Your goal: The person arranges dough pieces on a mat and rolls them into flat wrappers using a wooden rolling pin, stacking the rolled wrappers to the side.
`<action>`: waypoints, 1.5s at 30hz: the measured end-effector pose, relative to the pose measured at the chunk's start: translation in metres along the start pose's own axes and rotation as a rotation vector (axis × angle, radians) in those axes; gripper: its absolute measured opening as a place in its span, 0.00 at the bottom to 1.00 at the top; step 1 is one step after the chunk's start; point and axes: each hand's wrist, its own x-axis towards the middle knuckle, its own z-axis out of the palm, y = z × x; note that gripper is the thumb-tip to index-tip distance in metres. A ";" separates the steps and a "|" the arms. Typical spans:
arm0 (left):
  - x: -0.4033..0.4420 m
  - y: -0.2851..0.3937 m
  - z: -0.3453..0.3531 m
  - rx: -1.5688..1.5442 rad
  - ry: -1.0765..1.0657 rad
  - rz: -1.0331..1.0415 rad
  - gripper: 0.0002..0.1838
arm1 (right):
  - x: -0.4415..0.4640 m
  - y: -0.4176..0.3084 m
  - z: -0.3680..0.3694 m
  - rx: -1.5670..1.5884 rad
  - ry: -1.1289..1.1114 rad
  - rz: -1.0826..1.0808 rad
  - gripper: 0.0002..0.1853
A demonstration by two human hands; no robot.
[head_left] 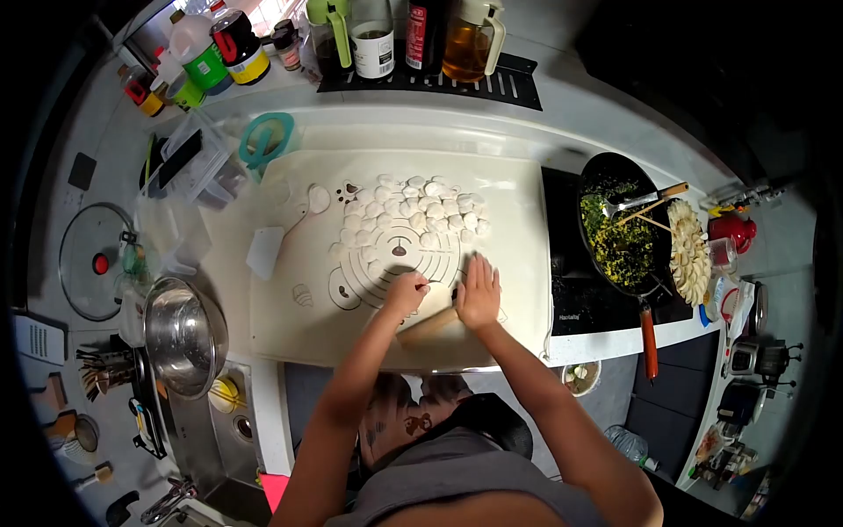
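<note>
My left hand is closed in a pinch at the edge of a flat round dough wrapper on the white printed mat. Beside it, my right hand lies flat with its fingers stretched out, palm over the far end of a wooden rolling pin. The pin slants across the mat at the wrapper's near edge. Beyond both hands, several small dough pieces are spread over the mat. To their left lie a white scraper and a spoon with white powder in it.
A wok of chopped filling with a spatula stands on the stove at right, beside a plate of dumplings. At left are a metal bowl, plastic containers and the sink. Bottles line the back.
</note>
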 end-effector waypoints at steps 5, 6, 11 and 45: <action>0.004 0.002 -0.007 0.114 0.016 0.060 0.08 | 0.091 -0.026 0.031 0.030 0.176 0.022 0.31; 0.003 0.001 -0.005 0.117 -0.002 0.051 0.09 | 0.094 -0.027 0.031 0.057 0.154 0.036 0.31; 0.000 0.002 0.000 0.049 0.111 0.080 0.07 | 0.072 -0.018 0.018 0.232 0.051 -0.060 0.36; 0.011 0.023 0.015 0.226 0.068 0.419 0.13 | -0.040 0.074 -0.037 0.443 -0.034 -0.314 0.15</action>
